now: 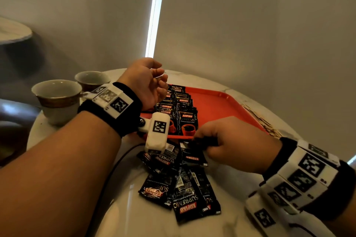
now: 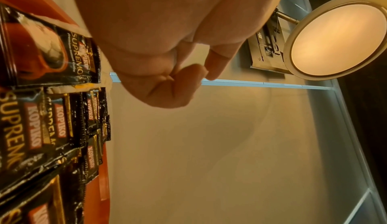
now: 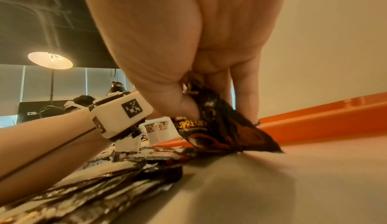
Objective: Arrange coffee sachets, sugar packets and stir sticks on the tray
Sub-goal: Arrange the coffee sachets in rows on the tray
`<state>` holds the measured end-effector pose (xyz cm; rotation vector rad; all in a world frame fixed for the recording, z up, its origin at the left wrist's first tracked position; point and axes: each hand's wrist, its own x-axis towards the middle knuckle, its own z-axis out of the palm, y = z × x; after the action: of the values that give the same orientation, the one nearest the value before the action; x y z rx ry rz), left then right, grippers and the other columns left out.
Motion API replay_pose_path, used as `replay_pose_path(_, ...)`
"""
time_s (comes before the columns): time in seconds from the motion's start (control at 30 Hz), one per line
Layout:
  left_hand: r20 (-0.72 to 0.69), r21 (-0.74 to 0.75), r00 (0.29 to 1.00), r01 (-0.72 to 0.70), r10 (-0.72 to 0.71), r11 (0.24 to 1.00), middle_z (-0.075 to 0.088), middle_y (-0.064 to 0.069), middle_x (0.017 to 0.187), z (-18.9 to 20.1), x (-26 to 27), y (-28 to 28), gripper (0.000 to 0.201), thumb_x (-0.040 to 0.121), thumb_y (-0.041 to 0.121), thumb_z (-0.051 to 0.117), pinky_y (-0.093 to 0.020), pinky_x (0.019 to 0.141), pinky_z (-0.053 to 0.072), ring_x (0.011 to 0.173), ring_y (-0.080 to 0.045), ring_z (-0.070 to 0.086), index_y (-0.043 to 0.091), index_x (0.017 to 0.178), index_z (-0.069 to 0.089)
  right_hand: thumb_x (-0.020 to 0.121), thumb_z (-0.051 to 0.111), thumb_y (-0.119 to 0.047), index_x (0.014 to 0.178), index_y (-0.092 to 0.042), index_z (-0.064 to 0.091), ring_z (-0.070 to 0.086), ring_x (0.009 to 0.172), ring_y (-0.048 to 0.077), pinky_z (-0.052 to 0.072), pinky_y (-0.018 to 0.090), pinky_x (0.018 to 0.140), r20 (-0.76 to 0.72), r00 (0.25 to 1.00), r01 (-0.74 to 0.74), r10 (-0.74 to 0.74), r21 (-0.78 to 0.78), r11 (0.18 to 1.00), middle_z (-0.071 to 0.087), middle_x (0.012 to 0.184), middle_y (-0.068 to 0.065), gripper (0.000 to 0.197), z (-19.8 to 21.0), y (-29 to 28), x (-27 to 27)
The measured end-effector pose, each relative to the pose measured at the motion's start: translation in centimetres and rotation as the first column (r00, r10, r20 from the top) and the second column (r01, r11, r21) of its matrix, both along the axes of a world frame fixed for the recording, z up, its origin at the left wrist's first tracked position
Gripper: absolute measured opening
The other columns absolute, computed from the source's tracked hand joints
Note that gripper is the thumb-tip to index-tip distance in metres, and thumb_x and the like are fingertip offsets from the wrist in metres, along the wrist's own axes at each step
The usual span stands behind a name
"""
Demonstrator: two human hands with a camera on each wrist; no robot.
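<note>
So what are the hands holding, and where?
The right hand pinches one black coffee sachet near its top end, its bottom corner touching the table. The left hand holds nothing.

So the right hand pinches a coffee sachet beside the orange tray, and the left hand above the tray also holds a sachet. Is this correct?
Not fully. The right hand does pinch a coffee sachet beside the orange tray, but the left hand above the tray holds nothing; the left wrist view shows its loosely curled fingers empty.
</note>
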<state>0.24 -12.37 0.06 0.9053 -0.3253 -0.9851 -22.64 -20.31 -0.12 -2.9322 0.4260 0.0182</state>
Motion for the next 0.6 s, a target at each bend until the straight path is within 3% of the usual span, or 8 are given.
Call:
replay_pose_path(0.17,-0.001,-0.022,0.999,0.049,-0.049,0.999,0.049,-0.003,0.075,0.4,-0.4,0.3,0.011,0.093,0.024,0.047,-0.021,0.041,0.036,0.050,-0.010,0.043,0.014,0.092,0.048,0.088,0.069,-0.011,0.092,-0.042,0.070,0.062,0.068,-0.002,0.042,0.013,0.059,0.159,0.987,0.028,-0.032,0.032,0.999,0.066,0.074,-0.025,0.031,2.8,-0.6,-0.7)
replay_pose_path(0.27,0.022,-0.010,0.994,0.107,-0.107,0.994,0.050,-0.004,0.076,0.7,-0.9,0.4,0.015,0.094,0.027,0.047,-0.021,0.041,0.037,0.051,-0.010,0.044,0.013,0.096,0.050,0.086,0.066,-0.007,0.099,-0.043,0.070,0.065,0.067,0.004,0.051,0.019,0.060,0.264,0.962,0.047,-0.077,0.119,0.992,0.071,0.080,-0.018,0.038,4.7,-0.8,-1.1)
replay_pose_path(0.37,0.063,0.037,0.978,0.199,-0.201,0.979,0.051,-0.004,0.074,1.1,-1.5,0.6,0.018,0.094,0.030,0.047,-0.019,0.040,0.038,0.052,-0.010,0.044,0.012,0.096,0.049,0.084,0.062,-0.006,0.104,-0.038,0.068,0.064,0.065,0.004,0.049,0.017,0.057,0.415,0.905,0.056,-0.097,0.110,0.992,0.073,0.082,-0.010,0.038,5.5,-1.4,-0.4)
replay_pose_path(0.5,0.110,0.124,0.911,0.383,-0.397,0.915,0.059,-0.010,0.083,1.6,-2.5,1.0,0.039,0.090,0.044,0.052,-0.020,0.046,0.047,0.062,-0.014,0.054,0.006,0.097,0.057,0.087,0.058,-0.005,0.115,-0.033,0.066,0.066,0.082,0.005,0.053,0.028,0.077,0.644,0.759,0.064,-0.097,0.075,0.995,0.072,0.095,-0.011,0.040,5.1,-1.9,1.6)
replay_pose_path(0.6,0.129,0.126,0.827,0.534,-0.548,0.836,0.063,-0.023,0.104,1.5,-3.2,0.8,0.069,0.089,0.063,0.048,-0.033,0.068,0.060,0.084,-0.029,0.068,0.001,0.119,0.053,0.086,0.054,-0.009,0.127,-0.028,0.061,0.066,0.097,0.004,0.055,0.037,0.090,0.707,0.703,-0.013,-0.077,0.121,0.993,0.070,0.107,-0.013,0.046,4.1,-1.7,3.4)
